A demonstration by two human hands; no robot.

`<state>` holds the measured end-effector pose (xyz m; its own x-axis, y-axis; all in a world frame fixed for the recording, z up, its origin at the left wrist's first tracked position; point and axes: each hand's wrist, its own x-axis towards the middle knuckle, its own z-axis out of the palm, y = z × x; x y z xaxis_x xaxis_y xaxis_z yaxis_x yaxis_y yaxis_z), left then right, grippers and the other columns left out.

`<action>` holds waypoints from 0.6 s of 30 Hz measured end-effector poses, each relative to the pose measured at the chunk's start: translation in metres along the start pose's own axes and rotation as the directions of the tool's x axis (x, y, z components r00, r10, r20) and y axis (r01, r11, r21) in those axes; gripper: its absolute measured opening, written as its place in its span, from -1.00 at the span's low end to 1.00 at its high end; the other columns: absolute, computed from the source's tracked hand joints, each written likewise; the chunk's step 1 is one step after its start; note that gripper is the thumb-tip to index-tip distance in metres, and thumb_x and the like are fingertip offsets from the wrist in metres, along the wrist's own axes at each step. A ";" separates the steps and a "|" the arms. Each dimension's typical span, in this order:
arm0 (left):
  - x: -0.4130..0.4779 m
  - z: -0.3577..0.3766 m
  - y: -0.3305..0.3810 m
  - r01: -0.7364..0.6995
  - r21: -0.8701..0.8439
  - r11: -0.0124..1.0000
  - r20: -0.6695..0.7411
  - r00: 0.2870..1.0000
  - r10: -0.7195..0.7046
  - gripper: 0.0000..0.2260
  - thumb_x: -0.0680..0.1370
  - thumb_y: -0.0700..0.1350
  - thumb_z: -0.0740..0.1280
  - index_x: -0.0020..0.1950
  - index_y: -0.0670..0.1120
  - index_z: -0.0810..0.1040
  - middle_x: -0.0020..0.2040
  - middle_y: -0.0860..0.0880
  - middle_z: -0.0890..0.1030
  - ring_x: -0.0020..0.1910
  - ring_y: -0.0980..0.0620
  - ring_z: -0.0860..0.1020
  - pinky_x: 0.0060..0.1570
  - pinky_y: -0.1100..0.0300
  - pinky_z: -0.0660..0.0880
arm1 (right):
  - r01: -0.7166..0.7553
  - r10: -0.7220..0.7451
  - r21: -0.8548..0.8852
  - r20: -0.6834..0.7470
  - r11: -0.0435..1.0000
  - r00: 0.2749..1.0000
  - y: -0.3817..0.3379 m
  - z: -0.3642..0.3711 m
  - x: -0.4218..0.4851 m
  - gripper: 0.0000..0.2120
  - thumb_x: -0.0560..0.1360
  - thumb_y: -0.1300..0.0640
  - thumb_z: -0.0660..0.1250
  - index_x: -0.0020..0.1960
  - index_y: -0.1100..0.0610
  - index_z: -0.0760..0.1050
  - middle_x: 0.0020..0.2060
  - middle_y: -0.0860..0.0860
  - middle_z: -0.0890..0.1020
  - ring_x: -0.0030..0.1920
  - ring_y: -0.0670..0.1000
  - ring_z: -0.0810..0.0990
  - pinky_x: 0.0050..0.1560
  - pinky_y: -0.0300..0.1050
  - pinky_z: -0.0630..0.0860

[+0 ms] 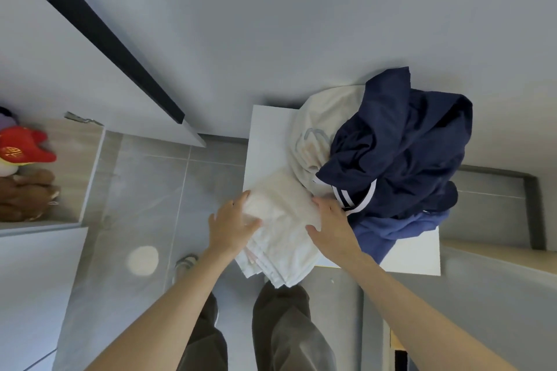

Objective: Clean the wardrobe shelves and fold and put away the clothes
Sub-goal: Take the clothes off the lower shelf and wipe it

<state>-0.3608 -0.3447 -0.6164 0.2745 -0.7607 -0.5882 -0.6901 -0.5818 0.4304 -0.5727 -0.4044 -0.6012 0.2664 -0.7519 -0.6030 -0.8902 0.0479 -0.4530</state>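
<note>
A folded white garment (280, 229) lies at the near left corner of a small white table (265, 129), hanging over the front edge. My left hand (232, 226) holds its left side, thumb on top and fingers wrapped round the edge. My right hand (331, 226) lies on its right side with the fingers spread. Behind the garment a crumpled cream garment (319, 129) and a heap of dark navy clothes (398, 144) with white stripes fill the rest of the table; a lighter blue piece (388, 232) hangs off the front.
An open wardrobe door (99, 48) with a dark edge stands at the left. Plush toys (24, 166) fill a wardrobe shelf at far left. Grey tiled floor (144, 190) lies below, with my legs and a shoe near the table.
</note>
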 end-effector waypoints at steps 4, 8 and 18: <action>-0.003 0.008 -0.002 0.062 -0.173 0.983 -0.036 0.997 -0.069 -0.39 0.45 0.05 0.42 0.46 0.07 0.30 0.22 -0.04 0.42 0.18 -0.04 0.46 0.16 0.05 0.45 | -0.054 0.056 -0.095 0.016 0.994 0.998 -0.005 0.009 0.007 -0.38 0.50 0.06 0.39 0.45 0.08 0.17 0.35 0.07 0.28 0.31 0.16 0.33 0.31 0.00 0.33; -0.011 0.009 -0.006 0.066 -0.264 0.962 0.029 0.998 -0.060 -0.57 0.44 -0.02 0.43 0.28 0.00 0.45 0.14 0.02 0.52 0.13 0.01 0.51 0.04 0.18 0.42 | -0.044 0.071 -0.167 0.155 0.985 0.985 -0.009 0.007 0.009 -0.66 0.53 0.16 0.27 0.25 0.20 0.29 0.17 0.15 0.45 0.13 0.17 0.46 0.11 -0.03 0.41; -0.066 -0.089 -0.001 0.025 -0.655 0.755 -0.142 0.977 -0.156 -0.83 0.48 -0.03 0.44 0.02 0.01 0.52 -0.10 0.11 0.58 -0.09 0.16 0.55 -0.23 0.35 0.37 | 0.116 -0.129 0.096 0.142 0.989 0.981 -0.107 -0.065 -0.026 -0.83 0.58 0.13 0.27 0.10 0.07 0.30 -0.13 -0.09 0.47 -0.15 0.03 0.51 -0.16 -0.06 0.45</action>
<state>-0.3188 -0.3196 -0.5166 0.4711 -0.6939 -0.5446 -0.0755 -0.6468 0.7589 -0.5081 -0.4325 -0.4938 0.4285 -0.6508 -0.6267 -0.8138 0.0233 -0.5806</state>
